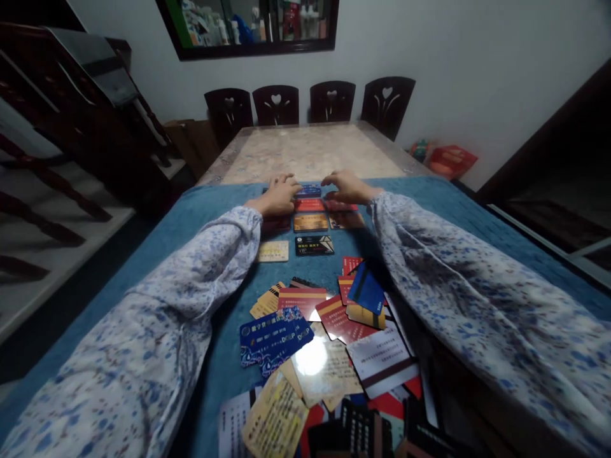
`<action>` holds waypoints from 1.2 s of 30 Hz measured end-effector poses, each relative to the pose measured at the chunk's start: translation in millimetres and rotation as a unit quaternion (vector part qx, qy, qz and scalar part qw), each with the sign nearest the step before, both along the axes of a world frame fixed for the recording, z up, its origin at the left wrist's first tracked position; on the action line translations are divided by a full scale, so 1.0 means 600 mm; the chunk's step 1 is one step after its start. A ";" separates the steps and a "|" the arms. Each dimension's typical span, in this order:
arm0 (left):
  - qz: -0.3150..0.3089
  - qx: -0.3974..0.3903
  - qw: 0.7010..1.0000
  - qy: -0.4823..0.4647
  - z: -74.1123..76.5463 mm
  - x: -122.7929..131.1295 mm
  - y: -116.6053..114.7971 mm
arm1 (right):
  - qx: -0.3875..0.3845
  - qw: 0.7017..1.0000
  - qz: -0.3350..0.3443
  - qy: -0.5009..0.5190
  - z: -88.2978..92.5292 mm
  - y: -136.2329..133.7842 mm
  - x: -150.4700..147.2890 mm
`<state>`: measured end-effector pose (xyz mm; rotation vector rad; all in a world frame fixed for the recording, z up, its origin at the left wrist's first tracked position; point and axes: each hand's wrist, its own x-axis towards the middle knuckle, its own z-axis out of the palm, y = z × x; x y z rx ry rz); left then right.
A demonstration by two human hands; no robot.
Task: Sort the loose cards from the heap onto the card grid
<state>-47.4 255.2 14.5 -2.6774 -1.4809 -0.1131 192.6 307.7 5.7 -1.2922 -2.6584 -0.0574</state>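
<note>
Both arms reach forward over rows of plastic cards on a blue cloth. A blue card (pixel 310 191) lies flat in the far row between my hands. My left hand (pixel 279 194) rests at its left side, fingers loosely bent and apart, covering part of the cards beneath. My right hand (pixel 349 187) hovers by its right edge with thumb and forefinger spread. Nearer lie a red card (pixel 309 205), a gold card (pixel 310 222), a black VIP card (pixel 314 245) and a cream card (pixel 273 251). Neither hand visibly holds a card.
A loose, overlapping heap of mixed cards (pixel 329 366) lies close to me, dark blue ones (pixel 272 337) on its left. Beyond the blue cloth (pixel 200 210) is the patterned tabletop (pixel 305 149). Several dark chairs (pixel 275 105) line the far wall. A red bag (pixel 451 160) stands right of the table.
</note>
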 end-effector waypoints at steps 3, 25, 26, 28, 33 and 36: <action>-0.016 -0.005 1.000 -0.021 0.000 0.001 -0.041 | 0.011 1.000 0.016 0.010 0.008 -0.038 0.007; -0.113 0.005 0.989 -0.099 -0.058 -0.054 -0.299 | -0.009 0.972 0.218 0.086 0.000 -0.331 -0.036; -0.113 0.005 0.988 -0.102 -0.058 -0.057 -0.306 | -0.010 0.972 0.220 0.084 -0.003 -0.339 -0.038; -0.114 0.004 0.988 -0.107 -0.059 -0.061 -0.321 | -0.015 0.974 0.215 0.075 -0.011 -0.353 -0.042; -0.120 -0.008 0.985 -0.124 -0.059 -0.057 -0.345 | -0.034 0.976 0.207 0.067 -0.024 -0.377 -0.048; -0.115 -0.015 0.984 -0.132 -0.062 -0.054 -0.345 | -0.047 0.975 0.208 0.063 -0.028 -0.384 -0.048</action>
